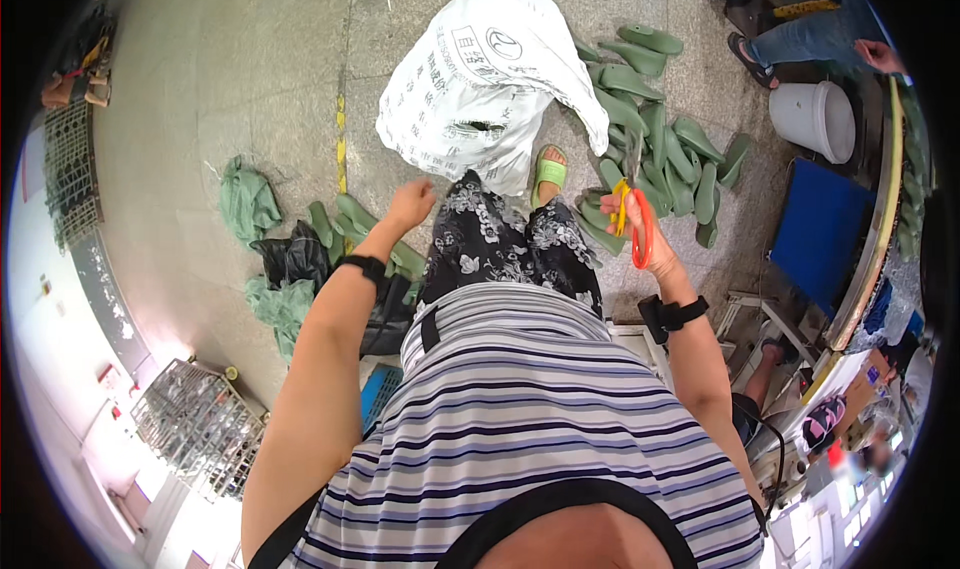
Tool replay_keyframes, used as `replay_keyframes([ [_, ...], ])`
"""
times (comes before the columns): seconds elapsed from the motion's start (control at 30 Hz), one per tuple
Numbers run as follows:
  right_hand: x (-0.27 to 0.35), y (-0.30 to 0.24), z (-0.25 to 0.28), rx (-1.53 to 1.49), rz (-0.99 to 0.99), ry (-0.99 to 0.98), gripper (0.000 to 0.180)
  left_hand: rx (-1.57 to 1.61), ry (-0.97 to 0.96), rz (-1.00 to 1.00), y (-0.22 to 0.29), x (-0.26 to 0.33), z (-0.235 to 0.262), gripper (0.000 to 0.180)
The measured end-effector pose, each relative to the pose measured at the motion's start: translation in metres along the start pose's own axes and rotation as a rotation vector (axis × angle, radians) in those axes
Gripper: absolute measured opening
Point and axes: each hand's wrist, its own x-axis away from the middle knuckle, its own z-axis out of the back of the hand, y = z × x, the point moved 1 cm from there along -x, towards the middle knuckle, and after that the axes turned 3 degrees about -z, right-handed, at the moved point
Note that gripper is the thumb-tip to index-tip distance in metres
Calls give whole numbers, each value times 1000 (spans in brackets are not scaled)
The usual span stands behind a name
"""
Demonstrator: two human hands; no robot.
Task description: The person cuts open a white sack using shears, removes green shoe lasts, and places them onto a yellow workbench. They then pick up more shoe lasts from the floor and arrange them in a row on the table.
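In my right hand [655, 241] is a pair of scissors [641, 231] with orange and yellow handles, blades pointing away from me over the green shoes. My left hand [410, 205] hangs just short of a big white woven sack [470, 99], its fingers curled and nothing visible in them. The sack stands bulging on the floor in front of my legs, with dark print and a small dark hole in its side. Many green moulded clogs [655, 119] lie in a loose heap to the right of it.
Left of my legs are more green clogs [350, 214], a black plastic bag [297, 256] and a green bag [248, 201]. A white bucket [812, 119] and blue panel [820, 231] stand at right, near another person's legs [800, 39]. Wire racks [195, 419] line the left.
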Motion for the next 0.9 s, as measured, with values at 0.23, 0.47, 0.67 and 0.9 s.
replay_keyframes([
  [0.23, -58, 31, -29, 25, -63, 68, 67, -16, -31, -109, 28, -145, -26, 24],
  [0.47, -182, 174, -151, -312, -282, 78, 59, -602, -85, -516, -71, -271, -116, 12],
  [0.67, -303, 223, -209, -438, -339, 104, 54, -633, 45, -661, -137, -324, -179, 69],
  [0.9, -368, 275, -204, -510, -465, 100, 51, -673, -115, -644, -183, -376, -187, 54],
])
